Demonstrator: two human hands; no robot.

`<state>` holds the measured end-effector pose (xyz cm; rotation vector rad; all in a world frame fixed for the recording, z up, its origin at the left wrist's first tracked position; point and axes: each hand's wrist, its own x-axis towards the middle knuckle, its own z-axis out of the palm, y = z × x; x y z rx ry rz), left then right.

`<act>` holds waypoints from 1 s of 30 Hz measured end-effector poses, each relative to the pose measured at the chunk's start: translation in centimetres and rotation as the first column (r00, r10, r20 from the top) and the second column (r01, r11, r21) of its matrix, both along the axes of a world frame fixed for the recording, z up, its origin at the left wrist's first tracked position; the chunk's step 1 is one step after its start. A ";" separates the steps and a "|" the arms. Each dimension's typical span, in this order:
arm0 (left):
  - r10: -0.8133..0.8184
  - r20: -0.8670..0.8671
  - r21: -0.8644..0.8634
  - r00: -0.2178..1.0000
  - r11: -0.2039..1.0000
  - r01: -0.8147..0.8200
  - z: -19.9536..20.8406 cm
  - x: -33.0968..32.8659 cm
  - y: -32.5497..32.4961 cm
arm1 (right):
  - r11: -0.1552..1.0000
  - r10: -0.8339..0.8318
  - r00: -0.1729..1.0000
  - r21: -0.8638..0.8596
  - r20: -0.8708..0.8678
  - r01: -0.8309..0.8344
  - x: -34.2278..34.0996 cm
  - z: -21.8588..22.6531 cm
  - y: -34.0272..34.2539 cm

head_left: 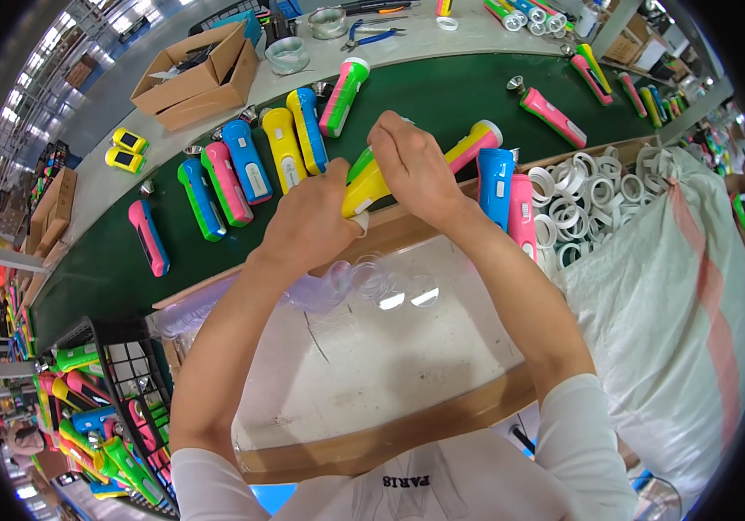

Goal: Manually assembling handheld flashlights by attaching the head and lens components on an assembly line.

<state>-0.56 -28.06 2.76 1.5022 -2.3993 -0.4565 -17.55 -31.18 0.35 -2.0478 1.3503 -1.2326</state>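
Observation:
A yellow and green flashlight [368,185] is held between my two hands over the near edge of the green belt. My left hand [310,219] is closed around its lower end, where a bit of white shows under the fingers. My right hand [418,174] is closed over the upper end and hides it. Just beyond my right hand lies a pink and yellow flashlight [475,146] with a white ring at its head. A blue flashlight [496,187] and a pink flashlight [522,213] stand beside my right forearm. Clear round lenses [371,276] lie below my hands.
Several flashlights, one yellow [283,148], line the green belt [442,91]. White rings [570,213] are heaped beside a white sack [650,295] on the right. A black crate [112,347] of flashlights stands at left. Beyond the belt are a cardboard box [194,78] and pliers [372,36].

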 end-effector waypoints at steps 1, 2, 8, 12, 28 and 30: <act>0.006 -0.007 0.006 1.000 1.000 -0.005 -0.2 -0.5 -0.3 | 1.000 0.006 1.000 0.006 -0.007 -0.005 0.0 -0.6 -0.7; -0.014 0.120 -0.080 0.993 0.996 0.024 -0.2 -0.6 -1.0 | 0.994 -0.073 0.997 0.085 -0.033 0.075 0.3 -1.2 -1.7; 0.014 0.318 -0.362 0.948 0.926 0.108 -3.5 -2.3 -5.1 | 0.764 -0.118 0.993 0.642 0.033 0.069 -1.3 1.4 -4.5; -0.089 0.034 0.044 0.995 0.995 0.088 -5.1 -4.7 -9.0 | 0.987 -0.033 0.942 -0.161 -0.335 -0.023 -9.4 -2.0 -4.2; 0.332 -0.691 0.487 0.642 0.870 0.074 -2.1 -3.9 -6.1 | 0.859 -0.273 0.688 0.492 0.673 -0.141 -6.0 0.7 1.3; 0.191 -0.740 0.412 0.645 0.886 0.212 -2.7 -3.7 -6.2 | 0.813 -0.290 0.607 0.525 0.740 -0.251 -4.1 0.8 -0.2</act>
